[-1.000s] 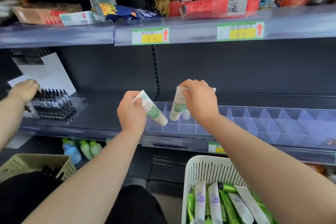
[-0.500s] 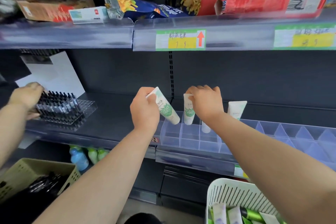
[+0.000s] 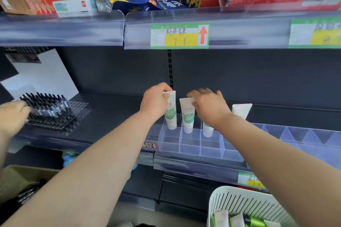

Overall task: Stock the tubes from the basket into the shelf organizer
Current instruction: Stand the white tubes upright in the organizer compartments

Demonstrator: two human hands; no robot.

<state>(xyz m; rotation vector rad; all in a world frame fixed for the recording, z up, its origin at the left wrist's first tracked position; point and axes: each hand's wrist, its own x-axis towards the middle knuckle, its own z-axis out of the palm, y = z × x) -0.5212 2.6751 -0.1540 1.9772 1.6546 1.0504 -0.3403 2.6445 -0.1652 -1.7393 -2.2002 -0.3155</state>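
A clear shelf organizer (image 3: 190,145) with several compartments sits on the middle shelf. My left hand (image 3: 154,102) pinches the top of a white tube with a green label (image 3: 170,114), held upright with its cap in a back compartment. My right hand (image 3: 208,106) grips the top of a second white tube (image 3: 188,116), standing in the compartment beside it. A third tube (image 3: 207,130) stands partly hidden under my right wrist, and a fourth white tube (image 3: 240,111) stands further right. The white basket (image 3: 245,206) at bottom right holds several white and green tubes.
Another person's hand (image 3: 13,116) at the far left touches a rack of black pens (image 3: 48,110) on a clear tray. A beige basket (image 3: 20,180) sits below left. The shelf above carries snack bags and red boxes behind a price rail (image 3: 180,36).
My left hand has swung its tube from tilted to upright and lowered it into a back compartment. My right hand stays on its tube. The camera has moved closer to the shelf.
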